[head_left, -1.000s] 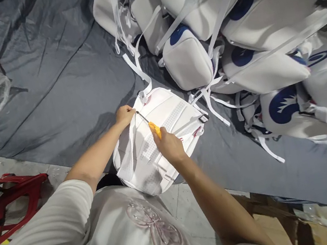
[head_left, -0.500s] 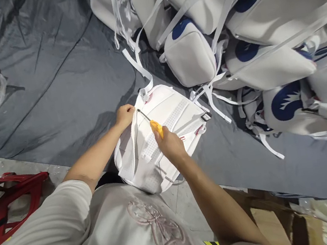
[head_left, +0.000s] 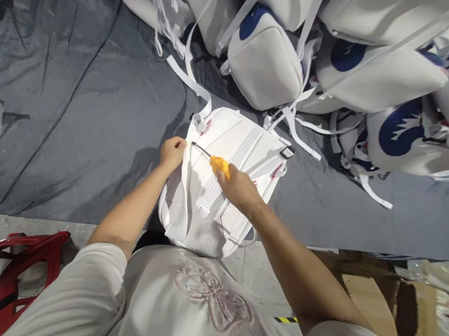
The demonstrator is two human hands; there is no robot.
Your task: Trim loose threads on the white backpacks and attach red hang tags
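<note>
Head: yellow-handled tool [head_left: 219,163] over backpack [head_left: 208,220]

white backpack [head_left: 207,194] lying down; yellow-handled tool [head_left: 218,164] slanting over it

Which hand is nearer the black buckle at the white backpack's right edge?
Right. The right hand, holding the yellow-handled tool, is over the backpack, left of the black buckle; the left hand is farther, at the backpack's left edge.
</note>
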